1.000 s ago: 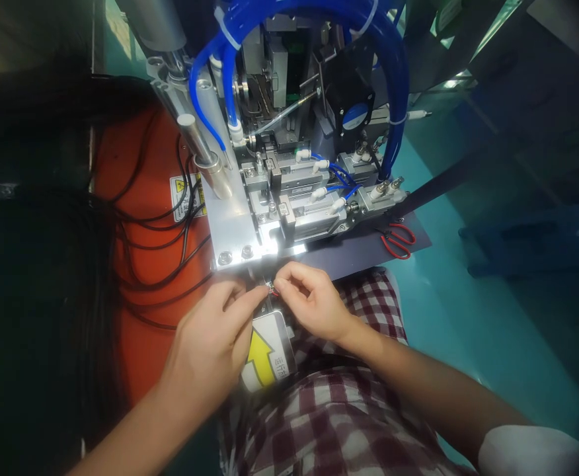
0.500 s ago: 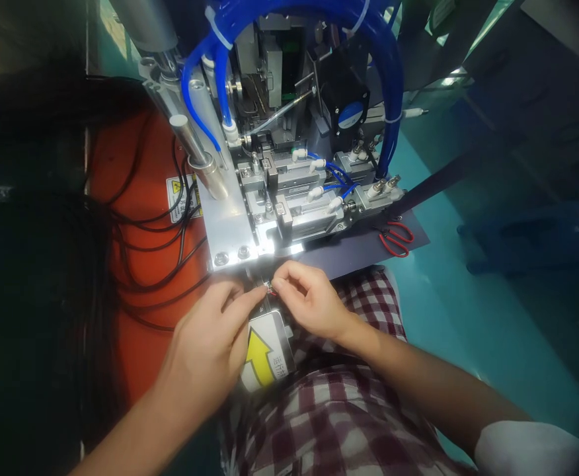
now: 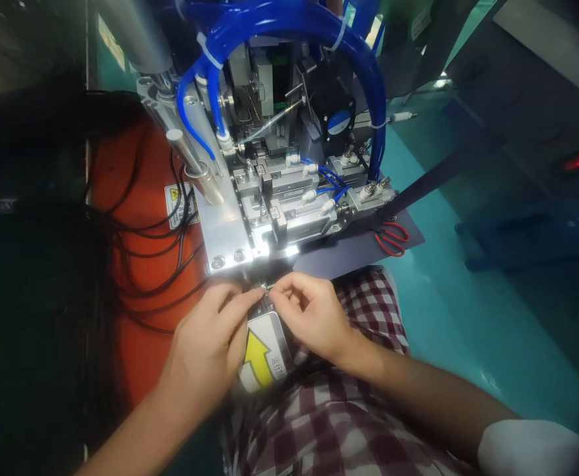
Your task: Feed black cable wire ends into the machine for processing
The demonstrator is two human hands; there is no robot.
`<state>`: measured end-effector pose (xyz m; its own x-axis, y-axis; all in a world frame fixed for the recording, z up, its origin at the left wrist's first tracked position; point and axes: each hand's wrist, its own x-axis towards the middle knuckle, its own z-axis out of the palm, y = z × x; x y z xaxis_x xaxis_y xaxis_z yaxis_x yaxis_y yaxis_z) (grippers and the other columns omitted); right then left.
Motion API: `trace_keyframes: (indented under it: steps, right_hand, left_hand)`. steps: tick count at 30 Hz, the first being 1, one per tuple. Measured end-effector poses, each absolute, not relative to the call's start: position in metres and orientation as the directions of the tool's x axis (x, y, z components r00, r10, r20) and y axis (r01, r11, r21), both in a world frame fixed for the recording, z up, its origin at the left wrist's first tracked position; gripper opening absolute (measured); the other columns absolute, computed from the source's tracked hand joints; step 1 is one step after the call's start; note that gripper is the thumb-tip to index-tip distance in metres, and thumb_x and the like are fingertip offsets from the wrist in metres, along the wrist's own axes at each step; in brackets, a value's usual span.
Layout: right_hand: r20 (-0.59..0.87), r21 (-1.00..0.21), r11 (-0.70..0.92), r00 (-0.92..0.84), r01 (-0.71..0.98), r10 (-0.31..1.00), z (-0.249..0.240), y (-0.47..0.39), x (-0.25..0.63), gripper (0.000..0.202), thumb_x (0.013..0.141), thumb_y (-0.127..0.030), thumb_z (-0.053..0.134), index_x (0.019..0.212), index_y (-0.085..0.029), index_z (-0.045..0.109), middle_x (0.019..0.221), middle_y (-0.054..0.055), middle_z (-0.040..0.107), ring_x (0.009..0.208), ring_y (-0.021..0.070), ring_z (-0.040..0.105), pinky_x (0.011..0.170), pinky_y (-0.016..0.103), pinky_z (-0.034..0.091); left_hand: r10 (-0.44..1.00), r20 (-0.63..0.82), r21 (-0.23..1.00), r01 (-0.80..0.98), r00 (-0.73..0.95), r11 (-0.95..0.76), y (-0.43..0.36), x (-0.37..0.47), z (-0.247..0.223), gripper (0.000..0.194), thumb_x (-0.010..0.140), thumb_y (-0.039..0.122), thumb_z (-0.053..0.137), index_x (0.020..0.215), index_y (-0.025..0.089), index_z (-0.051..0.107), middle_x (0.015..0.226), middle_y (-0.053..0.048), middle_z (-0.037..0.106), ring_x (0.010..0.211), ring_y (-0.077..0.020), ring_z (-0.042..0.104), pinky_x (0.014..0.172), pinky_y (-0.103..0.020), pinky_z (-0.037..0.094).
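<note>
Left hand point(image 3: 210, 347): fingertips pinching the small metal part point(image 3: 266, 288)
Right hand point(image 3: 314, 314): thumb and forefinger pinching the same part
Part: just below the machine's metal plate point(image 3: 225, 231)
Arrow label point(image 3: 262, 354): beneath both hands

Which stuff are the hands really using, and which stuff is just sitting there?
In use:
left hand
right hand
tiny part pinched between both hands' fingertips, just in front of the machine

Just lying about:
red scissors on the dark mat
black cables on the orange surface
yellow arrow label
</note>
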<state>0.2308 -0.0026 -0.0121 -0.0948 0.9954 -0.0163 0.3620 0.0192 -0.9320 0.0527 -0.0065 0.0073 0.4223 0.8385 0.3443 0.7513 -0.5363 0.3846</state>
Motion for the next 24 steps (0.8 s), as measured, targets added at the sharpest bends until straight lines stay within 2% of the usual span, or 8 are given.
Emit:
trace_keyframes:
  steps: [3,5,10,12,15,18,21,24]
  right_hand:
    - [0.215,-0.826,0.239,-0.106,0.511,0.971,-0.012,-0.002,0.231,0.013,0.086,-0.017,0.059,0.074,-0.018,0.063,0.064,-0.001,0.061,0.054,0.0105,0.049,0.057,0.025,0.039]
    - [0.308,-0.756,0.329,-0.136,0.566,0.942,-0.012,0.0,0.232,0.014,0.087,-0.017,0.058,0.074,-0.018,0.062,0.064,0.0,0.062,0.054,0.0111,0.05,0.059,0.026,0.038]
    - [0.359,-0.715,0.403,-0.194,0.571,0.913,-0.012,0.001,0.233,0.015,0.091,-0.017,0.053,0.077,-0.018,0.06,0.07,0.002,0.064,0.061,0.0131,0.053,0.063,0.028,0.04]
    - [0.25,-0.807,0.299,-0.164,0.509,0.954,-0.011,0.002,0.232,0.014,0.089,-0.018,0.053,0.076,-0.018,0.058,0.067,0.001,0.06,0.059,0.0125,0.051,0.06,0.027,0.04]
    - [-0.1,-0.959,-0.07,-0.097,0.276,0.99,-0.009,0.003,0.228,0.012,0.085,-0.023,0.057,0.074,-0.019,0.055,0.06,-0.004,0.051,0.052,0.0105,0.047,0.051,0.023,0.038]
    - [-0.342,-0.939,-0.336,-0.089,0.075,0.936,-0.009,0.007,0.226,0.014,0.081,-0.027,0.061,0.073,-0.019,0.053,0.056,-0.007,0.046,0.049,0.0085,0.042,0.046,0.021,0.035]
    - [-0.411,-0.911,-0.409,-0.129,0.046,0.902,-0.008,0.01,0.23,0.014,0.081,-0.027,0.062,0.073,-0.018,0.055,0.058,-0.006,0.048,0.05,0.0084,0.043,0.047,0.021,0.036]
    - [-0.336,-0.931,-0.304,-0.152,0.201,0.93,-0.003,0.013,0.239,0.012,0.084,-0.025,0.059,0.076,-0.016,0.06,0.063,-0.003,0.057,0.055,0.0097,0.048,0.052,0.022,0.038]
  left_hand:
    - [0.838,0.344,0.381,0.753,0.423,-0.536,-0.007,0.052,0.007,0.028,0.094,0.012,0.044,0.107,0.013,0.069,0.087,-0.005,0.06,0.073,-0.0125,0.063,0.06,-0.02,0.05]
    - [0.838,0.345,0.38,0.754,0.422,-0.536,-0.007,0.052,0.007,0.029,0.094,0.011,0.044,0.107,0.013,0.07,0.088,-0.005,0.06,0.074,-0.0126,0.063,0.06,-0.02,0.05]
    - [0.836,0.351,0.383,0.75,0.423,-0.54,-0.006,0.054,0.007,0.028,0.095,0.012,0.044,0.106,0.013,0.069,0.087,-0.004,0.06,0.074,-0.0123,0.063,0.06,-0.02,0.05]
    - [0.835,0.35,0.382,0.749,0.425,-0.541,-0.006,0.053,0.007,0.028,0.094,0.011,0.044,0.106,0.012,0.069,0.088,-0.005,0.059,0.074,-0.0125,0.063,0.061,-0.021,0.05]
    - [0.834,0.336,0.38,0.748,0.437,-0.544,-0.007,0.051,0.007,0.027,0.093,0.01,0.045,0.106,0.013,0.069,0.088,-0.005,0.059,0.075,-0.0126,0.063,0.062,-0.021,0.05]
    - [0.835,0.331,0.37,0.754,0.439,-0.543,-0.008,0.05,0.007,0.028,0.093,0.01,0.044,0.107,0.014,0.068,0.089,-0.005,0.059,0.076,-0.0128,0.063,0.06,-0.02,0.05]
    - [0.84,0.337,0.373,0.759,0.426,-0.535,-0.008,0.05,0.006,0.027,0.093,0.011,0.045,0.108,0.015,0.068,0.09,-0.005,0.059,0.077,-0.0134,0.063,0.06,-0.021,0.05]
    - [0.839,0.34,0.387,0.75,0.425,-0.536,-0.008,0.051,0.006,0.027,0.093,0.011,0.046,0.108,0.014,0.068,0.09,-0.005,0.06,0.077,-0.0136,0.064,0.063,-0.021,0.05]
